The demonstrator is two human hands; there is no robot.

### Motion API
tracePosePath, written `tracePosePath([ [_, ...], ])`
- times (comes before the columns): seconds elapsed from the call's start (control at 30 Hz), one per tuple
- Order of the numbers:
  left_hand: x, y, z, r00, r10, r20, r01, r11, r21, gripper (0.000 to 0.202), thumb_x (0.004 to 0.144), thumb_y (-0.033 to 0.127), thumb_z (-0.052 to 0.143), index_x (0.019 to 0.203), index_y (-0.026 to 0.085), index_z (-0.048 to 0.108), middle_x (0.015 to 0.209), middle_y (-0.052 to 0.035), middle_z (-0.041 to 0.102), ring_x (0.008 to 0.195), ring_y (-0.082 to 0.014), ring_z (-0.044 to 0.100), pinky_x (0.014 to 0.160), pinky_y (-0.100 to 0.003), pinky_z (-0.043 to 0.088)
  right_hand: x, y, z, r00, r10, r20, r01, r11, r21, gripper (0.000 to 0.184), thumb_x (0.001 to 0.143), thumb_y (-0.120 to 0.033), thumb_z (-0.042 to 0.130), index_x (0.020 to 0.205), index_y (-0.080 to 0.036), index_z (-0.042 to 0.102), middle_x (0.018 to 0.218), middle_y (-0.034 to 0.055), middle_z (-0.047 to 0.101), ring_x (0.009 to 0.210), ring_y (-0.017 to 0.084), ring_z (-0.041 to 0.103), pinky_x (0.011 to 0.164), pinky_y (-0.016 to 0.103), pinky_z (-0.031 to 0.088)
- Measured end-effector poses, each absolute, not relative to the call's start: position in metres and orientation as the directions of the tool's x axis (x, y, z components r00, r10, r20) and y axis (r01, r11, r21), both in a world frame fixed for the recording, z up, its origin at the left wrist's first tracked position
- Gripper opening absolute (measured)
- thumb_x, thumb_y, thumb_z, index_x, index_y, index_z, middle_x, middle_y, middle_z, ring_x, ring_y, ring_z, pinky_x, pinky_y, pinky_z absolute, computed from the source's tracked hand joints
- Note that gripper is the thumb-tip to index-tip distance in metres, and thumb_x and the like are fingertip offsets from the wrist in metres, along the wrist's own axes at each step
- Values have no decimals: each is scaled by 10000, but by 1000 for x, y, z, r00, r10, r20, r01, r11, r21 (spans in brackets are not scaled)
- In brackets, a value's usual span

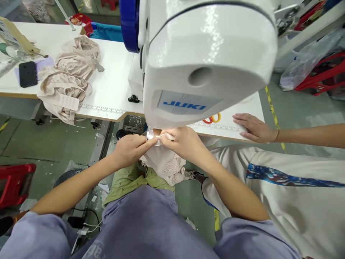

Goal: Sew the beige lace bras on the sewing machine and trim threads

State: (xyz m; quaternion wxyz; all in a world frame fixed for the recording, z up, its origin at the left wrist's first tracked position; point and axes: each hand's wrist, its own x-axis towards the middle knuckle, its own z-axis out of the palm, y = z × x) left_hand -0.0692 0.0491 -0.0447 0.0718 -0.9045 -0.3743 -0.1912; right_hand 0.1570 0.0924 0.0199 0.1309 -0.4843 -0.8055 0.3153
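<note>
Under the head of a white JUKI sewing machine [185, 82], both my hands grip a pale beige garment [164, 162] with a gathered, lacy lower part that hangs over my lap. Its upper edge is pinched by my left hand [130, 149], whose index finger points in toward the machine's presser area. My right hand [184, 142] is closed on a folded strip of the same cloth, close beside the left fingertips. The needle is hidden behind the machine head. A clear, shiny part [150, 133] shows just by my left fingertips.
A heap of beige garments [67, 72] lies on the white table left of the machine, near a black phone [28, 74]. Yellow-handled scissors [216, 117] lie to the right. A co-worker's hand [253, 127] rests on the table edge. A red stool [16, 183] stands at left.
</note>
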Motion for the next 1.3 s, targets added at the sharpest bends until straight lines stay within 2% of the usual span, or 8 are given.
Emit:
tracePosePath([
  [0.17, -69, 54, -39, 714, 640, 283, 680, -730, -66, 441, 936, 83, 438, 1317, 237, 599, 674, 0, 579, 565, -144, 509, 505, -293, 272, 161, 87, 13, -500, 864, -61, 726, 380, -573, 212, 913, -245, 562, 757, -205, 700, 716, 12, 600, 667, 145, 530, 600, 284, 320],
  [0.33, -53, 45, -25, 632, 726, 269, 762, -645, -50, 403, 896, 77, 473, 1249, 214, 613, 596, 22, 496, 474, -133, 394, 469, -304, 113, 165, 63, -28, -356, 843, 403, 731, 519, -442, 236, 958, -355, 598, 1149, -255, 693, 1122, 103, 630, 1093, 263, 562, 921, 407, 443],
  [0.53, -68, 59, -27, 737, 650, 186, 664, -747, -24, 499, 884, 25, 430, 1338, 191, 551, 638, 17, 527, 519, -131, 420, 478, -292, 150, 157, 55, -49, -273, 745, 608, 744, 565, -358, 191, 908, -256, 662, 1085, -294, 721, 1087, 73, 610, 1075, 243, 564, 1003, 468, 414],
  [0.67, -82, 80, -30, 837, 527, 145, 537, -843, -38, 467, 936, 66, 404, 1335, 241, 573, 664, 7, 550, 556, -135, 467, 494, -271, 207, 158, 54, -48, -284, 749, 599, 715, 582, -387, 198, 911, -232, 639, 1078, -287, 731, 960, 56, 612, 970, 217, 564, 929, 423, 452],
  [0.87, -69, 70, -17, 781, 615, 108, 623, -779, -66, 448, 921, 81, 433, 1346, 197, 515, 681, 5, 621, 504, -130, 479, 457, -244, 248, 188, 84, -66, -23, 955, 295, 289, 288, -913, 413, 945, -379, 588, 1336, -274, 508, 950, 21, 593, 755, 141, 591, 728, 310, 528],
  [0.97, -62, 63, -12, 740, 663, 112, 672, -737, -79, 419, 901, 82, 443, 1298, 179, 533, 700, -8, 671, 514, -154, 553, 424, -258, 253, 208, 154, -61, 218, 925, 311, 214, 266, -940, 503, 871, -438, 644, 1308, -247, 485, 1077, 58, 592, 808, 146, 592, 783, 318, 537],
  [1.13, -59, 60, -11, 712, 687, 148, 702, -696, -149, 390, 879, 91, 480, 1252, 167, 562, 707, -15, 710, 535, -165, 635, 421, -247, 302, 233, 290, -19, 421, 807, 414, 342, 281, -897, 741, 733, -456, 742, 1361, -198, 445, 1399, 173, 476, 1113, 230, 556, 1065, 444, 429],
  [1.3, -58, 58, -15, 704, 670, 236, 708, -689, -157, 380, 878, 74, 439, 1226, 153, 569, 698, -19, 705, 535, -170, 646, 432, -244, 335, 237, 348, 1, 297, 852, 432, 252, 366, -896, 609, 726, -495, 739, 1205, -170, 551, 1223, 131, 624, 1119, 246, 567, 1049, 422, 435],
])
